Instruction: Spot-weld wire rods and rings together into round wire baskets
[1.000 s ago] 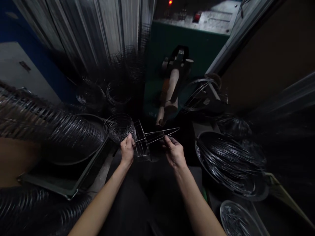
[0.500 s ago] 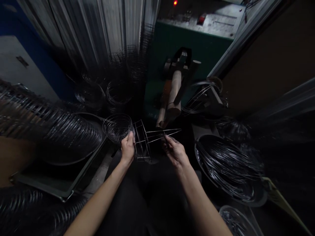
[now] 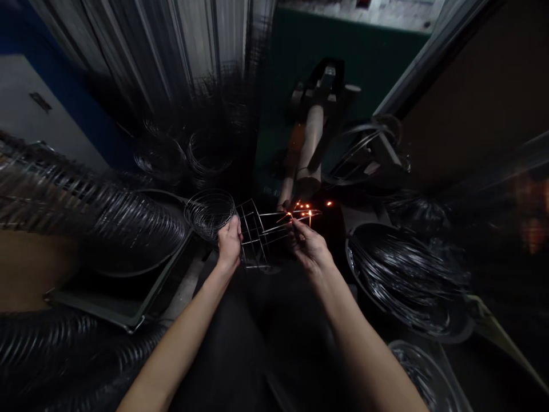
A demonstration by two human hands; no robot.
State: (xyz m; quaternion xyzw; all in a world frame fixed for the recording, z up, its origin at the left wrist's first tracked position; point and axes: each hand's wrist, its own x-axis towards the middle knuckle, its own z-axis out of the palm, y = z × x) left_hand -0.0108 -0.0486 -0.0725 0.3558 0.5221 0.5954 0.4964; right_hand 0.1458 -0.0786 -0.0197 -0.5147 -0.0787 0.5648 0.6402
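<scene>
My left hand (image 3: 230, 243) is closed around the near-left side of a thin metal wire frame (image 3: 260, 230), whose long prongs point right under the welding machine's electrode. My right hand (image 3: 311, 247) is pinched at those prongs, just below the electrode tip; whatever is between its fingertips is too small and dark to make out. Orange sparks (image 3: 303, 206) fly at the contact spot beside the right fingertips. The spot welder's pale cylindrical arms (image 3: 312, 134) reach down toward the frame from its green body (image 3: 386, 57).
Coiled wire rings (image 3: 208, 212) stand behind my left hand. A long row of wire rings (image 3: 107, 212) lies at left above a green-edged tray (image 3: 139, 320). At right sit a round basin (image 3: 354, 260) of cut wires (image 3: 403, 269) and a clear bowl (image 3: 397, 346) of small metal pieces.
Sparks have appeared at the electrode tip. The view has tilted down a little, and both hands, still on the work, appear slightly higher and further right.
</scene>
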